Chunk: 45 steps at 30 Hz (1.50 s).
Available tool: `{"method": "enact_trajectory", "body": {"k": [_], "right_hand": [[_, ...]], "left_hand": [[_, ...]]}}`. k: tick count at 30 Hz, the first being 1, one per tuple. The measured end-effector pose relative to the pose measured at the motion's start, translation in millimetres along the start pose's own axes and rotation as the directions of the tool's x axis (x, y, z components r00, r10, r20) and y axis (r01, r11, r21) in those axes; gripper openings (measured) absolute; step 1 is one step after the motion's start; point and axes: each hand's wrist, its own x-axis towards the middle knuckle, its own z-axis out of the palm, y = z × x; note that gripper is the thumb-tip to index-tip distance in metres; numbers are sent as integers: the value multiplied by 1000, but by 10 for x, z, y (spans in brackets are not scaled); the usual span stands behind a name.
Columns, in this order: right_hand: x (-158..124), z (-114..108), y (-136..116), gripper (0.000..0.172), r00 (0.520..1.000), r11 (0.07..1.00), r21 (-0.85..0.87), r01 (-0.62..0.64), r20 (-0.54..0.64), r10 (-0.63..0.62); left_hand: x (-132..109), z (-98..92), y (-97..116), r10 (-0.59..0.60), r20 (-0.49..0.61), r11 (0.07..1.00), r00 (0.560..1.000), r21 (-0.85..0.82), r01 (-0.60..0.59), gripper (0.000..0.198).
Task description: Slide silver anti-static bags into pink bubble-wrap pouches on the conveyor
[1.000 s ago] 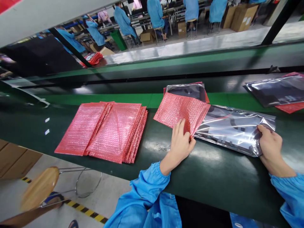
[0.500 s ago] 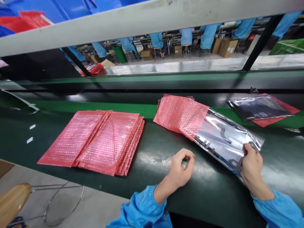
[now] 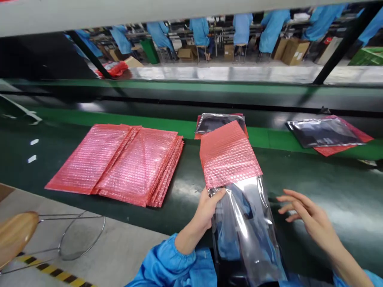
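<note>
My left hand grips the left edge of a shiny plastic-wrapped dark panel, thumb on top, close to where the panel goes into a red bubble bag. The bag covers the panel's far end, and the near end reaches toward my body. To the right of the panel, my right hand is in the air with fingers spread, holding nothing. Left of my hands lie stacked red bubble bags in two overlapping piles on the dark green work surface.
Behind the bag, another wrapped panel rests on red wrap on the green strip. A similar wrapped panel lies at the right. A rail crosses above. A stool stands at lower left. People in blue sit beyond.
The panel and bag have swung round to point toward my body. My left hand has taken hold of the panel's left edge, and my right hand has let go. The view has tilted down.
</note>
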Motion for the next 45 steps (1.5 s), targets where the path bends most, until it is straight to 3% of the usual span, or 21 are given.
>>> {"method": "enact_trajectory", "body": {"k": [5, 10, 12, 15, 18, 21, 23, 26, 30, 34, 38, 45], "right_hand": [[-3, 218, -151, 50, 997, 936, -341, 82, 39, -73], [-127, 233, -35, 44, 932, 697, -632, 338, 120, -343], [-207, 217, 4, 38, 904, 644, -641, 418, 222, -365], [-341, 225, 52, 28, 870, 640, -589, 494, 333, -365], [-444, 252, 90, 27, 882, 663, -582, 472, 321, -346], [-520, 264, 123, 29, 905, 691, -586, 423, 313, -289], [-579, 261, 150, 30, 910, 702, -584, 408, 326, -257], [-685, 257, 208, 31, 907, 691, -594, 412, 340, -249], [-800, 269, 291, 29, 886, 653, -603, 459, 364, -288], [-864, 270, 339, 28, 860, 601, -620, 505, 419, -292], [-927, 246, 341, 26, 820, 601, -581, 549, 512, -254], [-985, 212, 351, 22, 768, 605, -511, 611, 566, -299]], "left_hand": [[-182, -46, -194, -52, 147, 992, 988, 120, 35, 55], [-250, -121, -245, -52, 141, 993, 989, 113, 36, 54], [-267, -159, -252, -24, 115, 996, 993, 91, 13, 53], [-274, -200, -279, 11, 94, 996, 996, 82, -19, 52], [-248, -226, -328, 43, 69, 990, 997, 133, -52, 46], [-226, -282, -362, 196, 46, 940, 980, 277, -201, 38], [-246, -353, -358, 285, 116, 862, 952, 403, -307, 35], [-344, -481, -320, 274, 251, 691, 928, 620, -371, 36], [-500, -607, -283, 260, 316, 318, 912, 864, -390, 31], [-567, -697, -307, 254, 371, 23, 893, 921, -389, 30], [-592, -807, -332, 218, 436, -113, 873, 900, -421, 29], [-684, -917, -331, 134, 548, -189, 826, 832, -521, 28]]}}
